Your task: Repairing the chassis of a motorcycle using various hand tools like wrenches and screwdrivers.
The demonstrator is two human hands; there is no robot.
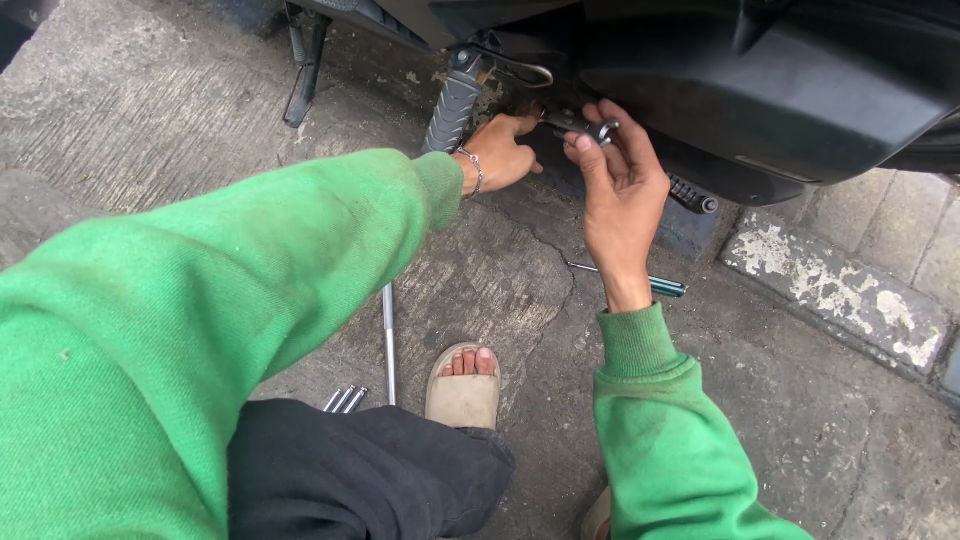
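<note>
My left hand, in a green sleeve with a metal bracelet at the wrist, reaches under the black scooter body beside the ribbed footpeg; its fingertips are hidden under the machine. My right hand is raised next to it, thumb and fingers closed on a grey metal wrench whose ring end shows above the thumb. The wrench points left toward the spot where the left hand is.
On the cracked concrete lie a long metal rod, a few short metal sockets and a green-handled screwdriver. The scooter's side stand rests at the top left. My sandalled foot is below. A painted kerb runs at right.
</note>
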